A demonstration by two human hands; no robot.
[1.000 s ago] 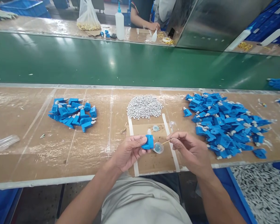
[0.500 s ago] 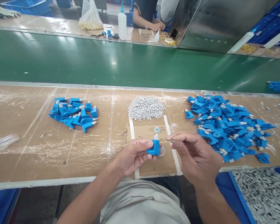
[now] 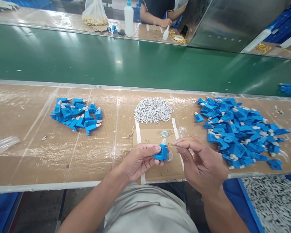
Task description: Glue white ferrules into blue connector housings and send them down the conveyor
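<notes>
Between its thumb and fingers, my left hand (image 3: 142, 160) grips a blue plastic part (image 3: 162, 152) with a whitish tip pointing up. My right hand (image 3: 201, 161) pinches a thin wooden stick (image 3: 171, 147), whose far end meets the right side of the blue part. Just beyond lies a small clear dish (image 3: 164, 133) with another stick beside it. A round clear piece (image 3: 170, 156) shows partly behind the blue part. Farther back is a heap of small grey-white pieces (image 3: 153, 110).
Blue parts form a small pile (image 3: 77, 116) at left and a large pile (image 3: 240, 129) at right. A green belt (image 3: 111, 61) runs behind the cardboard-covered table (image 3: 97, 155). Across it, a person's hand (image 3: 166, 22) is near a small white bottle (image 3: 166, 33).
The view has shifted slightly. My hands keep nearly the same pose, with the stick still against the blue part. Across the belt, the other person's arms have moved apart.
</notes>
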